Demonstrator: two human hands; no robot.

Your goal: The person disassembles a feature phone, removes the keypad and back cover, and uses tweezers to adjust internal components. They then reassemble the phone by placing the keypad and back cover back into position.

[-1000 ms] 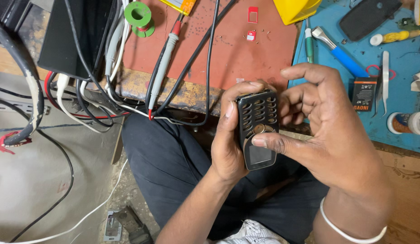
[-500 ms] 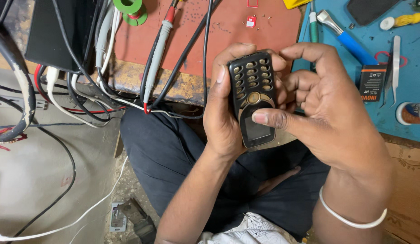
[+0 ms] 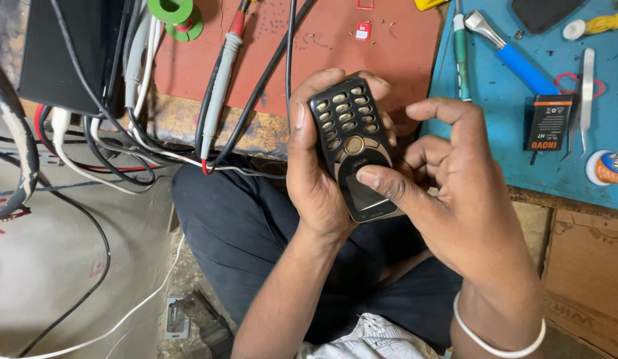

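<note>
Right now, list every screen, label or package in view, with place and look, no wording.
Phone: black keypad handset held in left hand, small dark screen under right thumb.
Battery: black rectangle, orange-lettered label, on blue mat.
Tape roll: white, printed label, mat's right edge.

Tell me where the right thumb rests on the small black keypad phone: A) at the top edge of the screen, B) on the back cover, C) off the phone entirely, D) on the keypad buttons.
A: the right hand lays its thumb tip at the screen's top edge on the small black keypad phone, which the left hand cradles.
</note>
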